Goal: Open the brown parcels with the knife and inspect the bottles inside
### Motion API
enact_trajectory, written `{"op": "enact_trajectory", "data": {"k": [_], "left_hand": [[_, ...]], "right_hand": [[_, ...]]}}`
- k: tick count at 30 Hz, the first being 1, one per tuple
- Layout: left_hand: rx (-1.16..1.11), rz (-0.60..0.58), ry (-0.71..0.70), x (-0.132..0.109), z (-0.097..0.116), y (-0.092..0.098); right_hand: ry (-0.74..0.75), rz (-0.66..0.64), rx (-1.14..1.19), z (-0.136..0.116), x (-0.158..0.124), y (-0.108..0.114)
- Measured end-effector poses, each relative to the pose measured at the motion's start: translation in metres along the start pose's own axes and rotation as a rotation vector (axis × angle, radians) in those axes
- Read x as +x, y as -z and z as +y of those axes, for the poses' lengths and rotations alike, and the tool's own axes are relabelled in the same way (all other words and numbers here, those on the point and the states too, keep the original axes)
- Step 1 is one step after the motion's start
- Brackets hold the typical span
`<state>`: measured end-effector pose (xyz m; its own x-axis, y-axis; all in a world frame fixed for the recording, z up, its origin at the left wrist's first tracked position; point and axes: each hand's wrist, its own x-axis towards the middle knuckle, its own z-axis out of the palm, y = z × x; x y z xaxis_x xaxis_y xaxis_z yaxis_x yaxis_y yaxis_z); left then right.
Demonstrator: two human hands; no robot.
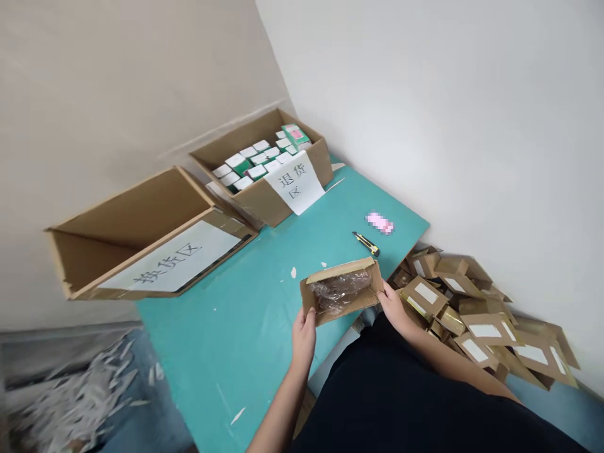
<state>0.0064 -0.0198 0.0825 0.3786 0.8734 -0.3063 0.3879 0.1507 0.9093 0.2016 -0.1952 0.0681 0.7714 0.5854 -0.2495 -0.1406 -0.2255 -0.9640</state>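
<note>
A small open cardboard box [346,309] is held over the near edge of the table, with crumpled clear plastic wrap [342,289] inside. My left hand [304,333] grips its left end, thumb on the rim. At its right end my right hand [391,302] is closed on the cardboard. A yellow and black box cutter [366,243] lies on the table just beyond the box. Farther back is a pixelated pink item [380,223], too blurred to make out. Whether anything lies under the plastic cannot be seen.
On the teal table [226,358] stand a large carton [132,251] with a paper sign and a second carton [323,160] holding several green and white boxes. Opened cardboard boxes [472,321] pile up on the floor at right. Paper scraps [80,396] lie at lower left.
</note>
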Motion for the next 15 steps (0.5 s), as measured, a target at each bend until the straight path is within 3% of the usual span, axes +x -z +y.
{"op": "enact_trajectory", "data": {"k": [4,8,11,15], "left_hand": [[0.076,-0.047,-0.047,-0.006,0.003,-0.007],[0.136,-0.095,-0.066,-0.015,0.008,-0.026],[0.181,-0.126,-0.066,-0.023,0.009,-0.052],[0.241,-0.222,-0.099,-0.036,0.006,-0.101]], "right_hand": [[0.014,0.027,0.036,0.009,-0.015,0.013],[-0.017,0.060,0.047,0.015,-0.023,0.034],[-0.043,0.100,0.059,0.021,-0.032,0.060],[-0.033,0.199,0.083,0.038,-0.052,0.109]]}}
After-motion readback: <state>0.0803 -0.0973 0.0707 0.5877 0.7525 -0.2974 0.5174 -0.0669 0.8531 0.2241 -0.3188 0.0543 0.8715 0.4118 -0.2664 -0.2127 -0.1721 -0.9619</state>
